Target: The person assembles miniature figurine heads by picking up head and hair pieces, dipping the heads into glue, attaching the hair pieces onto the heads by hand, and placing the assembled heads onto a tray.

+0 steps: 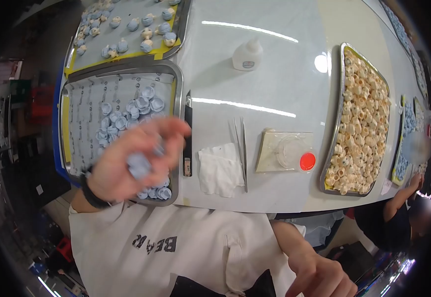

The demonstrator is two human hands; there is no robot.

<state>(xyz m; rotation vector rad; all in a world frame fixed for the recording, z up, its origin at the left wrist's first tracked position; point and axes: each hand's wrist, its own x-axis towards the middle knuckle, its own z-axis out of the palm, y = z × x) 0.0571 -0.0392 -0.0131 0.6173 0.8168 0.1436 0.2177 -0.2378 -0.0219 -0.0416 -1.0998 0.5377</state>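
Note:
My left hand [138, 161], blurred by motion, is above the front of a metal tray [178, 94] on the left. Its fingers are curled round small light-blue cup-shaped pieces [139, 166]. More of these light-blue pieces [121, 123] lie in the paper-lined tray beneath it. My right hand [321, 274] is low at the bottom right, off the table's front edge, with its fingers bent downward. The fingertips are partly cut off by the frame, and no object shows in them.
Beside the left tray lie a black-handled cutter [188, 143], a white cloth [220, 169] and tweezers [245, 153]. A clear dish [289, 151], red cap [307, 161] and white bottle [248, 55] stand centrally. A tray of cream pieces [359, 123] is right; a co-worker [393, 218] is beyond.

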